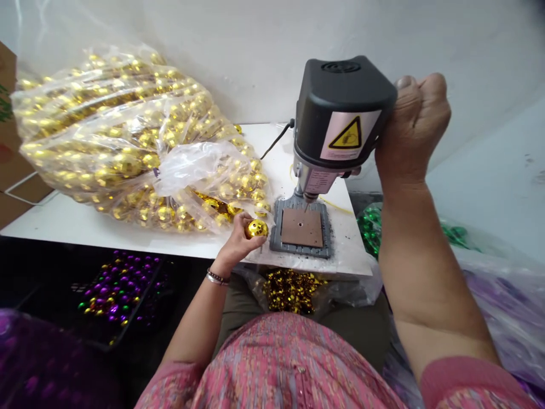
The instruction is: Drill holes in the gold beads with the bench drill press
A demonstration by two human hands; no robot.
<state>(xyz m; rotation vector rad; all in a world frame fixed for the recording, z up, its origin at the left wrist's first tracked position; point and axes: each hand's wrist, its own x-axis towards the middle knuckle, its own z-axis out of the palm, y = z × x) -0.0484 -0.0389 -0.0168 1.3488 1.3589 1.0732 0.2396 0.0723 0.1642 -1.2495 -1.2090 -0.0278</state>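
Observation:
Between the thumb and fingers of my left hand is a shiny gold faceted ball with small dark holes. It is just left of the drill press base, where a brown square plate with a central hole lies. Above the plate stands the black drill press head, its bit pointing down. My right hand is raised at the right side of the head, fingers curled; what they hold is hidden. Beside my left hand, a large clear bag full of gold balls shows a torn opening.
The bag covers much of the white table. Gold pieces lie in plastic at my lap. Purple, gold and green balls are at lower left, green ones at right. A cord runs behind the drill.

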